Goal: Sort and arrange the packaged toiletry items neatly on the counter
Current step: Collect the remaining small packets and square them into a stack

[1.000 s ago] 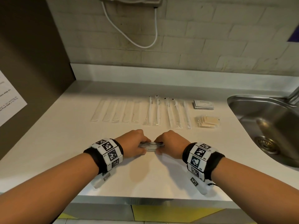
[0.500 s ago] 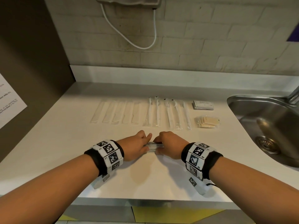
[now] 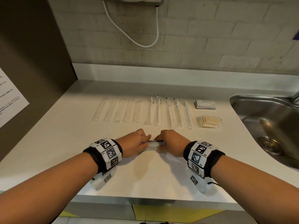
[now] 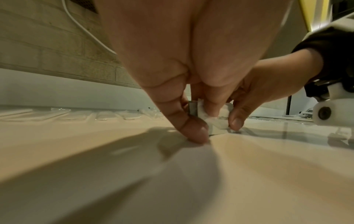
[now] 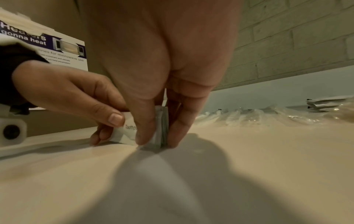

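Observation:
A small stack of white toothpaste sachets (image 3: 154, 145) stands on edge on the white counter (image 3: 64, 143), held between both hands. My left hand (image 3: 142, 143) pinches its left end, thumb in front and fingers behind. My right hand (image 3: 161, 143) pinches the right end (image 5: 160, 131) the same way. In the left wrist view the sachets (image 4: 212, 119) touch the counter between both thumbs. Further back lie a row of wrapped combs (image 3: 116, 111), a row of wrapped toothbrushes (image 3: 169, 113), a pile of white sachets (image 3: 205, 104) and a pile of tan packets (image 3: 208, 121).
A steel sink (image 3: 267, 126) is set into the counter at the right. A brick wall (image 3: 210, 38) with a hanging white cable (image 3: 134, 41) stands behind. A dark side panel with a printed notice (image 3: 9, 97) closes the left. The counter's front edge (image 3: 145, 199) is just below my wrists.
Both hands have shifted slightly away from me with the sachets and turned them more upright on edge. The rows at the back have not moved.

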